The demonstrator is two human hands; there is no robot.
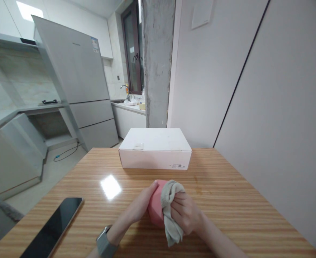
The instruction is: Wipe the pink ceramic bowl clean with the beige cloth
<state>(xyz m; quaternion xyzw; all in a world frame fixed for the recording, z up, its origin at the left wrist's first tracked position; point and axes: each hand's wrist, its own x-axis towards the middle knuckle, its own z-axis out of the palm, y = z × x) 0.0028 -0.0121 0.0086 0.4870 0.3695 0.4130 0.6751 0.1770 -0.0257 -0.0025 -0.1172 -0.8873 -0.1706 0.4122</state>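
A smooth pink object (pixel 156 208) with a faintly angular side is held just above or on the table's near middle. Its far end and opening, if any, are hidden, so I cannot tell its exact kind. My left hand (pixel 143 201) grips it from the left, thumb along the top edge and the other fingers out of sight behind or under it. A grey-beige cloth (pixel 170 211) is bunched in my right hand (pixel 186 213), which is curled in a fist and presses the cloth against the pink object's right side. One end of the cloth hangs down toward me.
A white box (pixel 155 159) stands at the far edge of the wooden table (pixel 228 200). A dark phone (pixel 54 227) lies at the left. Beyond are a grey pillar (pixel 158 64), a white wall (pixel 201 79) on the right and a fridge (pixel 74 71).
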